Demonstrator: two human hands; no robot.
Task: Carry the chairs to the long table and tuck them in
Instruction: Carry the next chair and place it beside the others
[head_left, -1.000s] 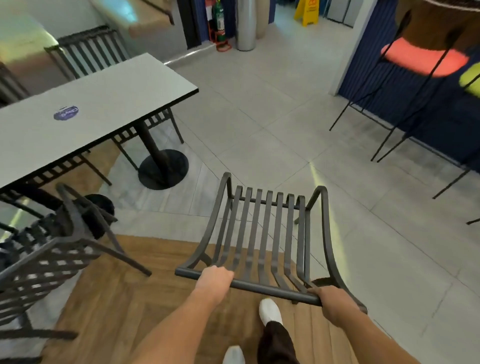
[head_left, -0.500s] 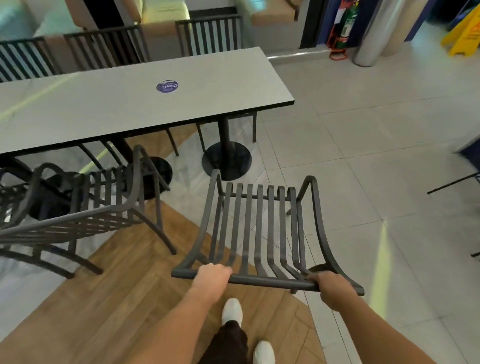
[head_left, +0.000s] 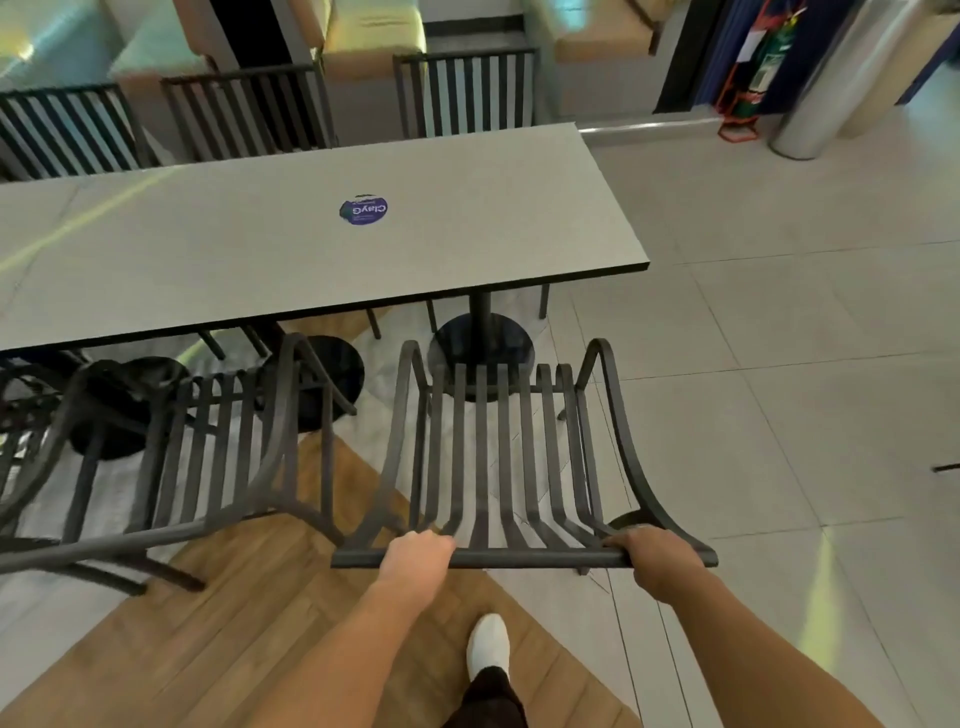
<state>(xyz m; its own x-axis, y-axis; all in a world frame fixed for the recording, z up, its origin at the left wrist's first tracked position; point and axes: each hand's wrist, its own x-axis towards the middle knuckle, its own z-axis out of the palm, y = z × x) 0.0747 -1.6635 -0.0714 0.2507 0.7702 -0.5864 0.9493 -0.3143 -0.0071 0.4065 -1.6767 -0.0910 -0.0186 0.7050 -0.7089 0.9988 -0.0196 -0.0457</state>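
Observation:
I hold a dark slatted metal chair (head_left: 498, 447) by the top rail of its backrest. My left hand (head_left: 415, 558) grips the rail near its left end and my right hand (head_left: 652, 561) grips its right end. The chair faces the near side of the long grey table (head_left: 311, 244), close to the table's right end. Its front edge is just short of the table's round black base (head_left: 483, 348). A second chair of the same kind (head_left: 208, 457) stands to its left, partly under the table.
Three more slatted chairs (head_left: 467, 93) line the table's far side. A round purple sticker (head_left: 363, 210) lies on the tabletop. A fire extinguisher (head_left: 758, 67) and a metal column (head_left: 852, 78) stand at the back right. Tiled floor spreads to the right.
The view has swung left and moved closer to the table. The chair in my hands now faces the table's near side, beside the other chair. Both hands keep their grip on the rail.

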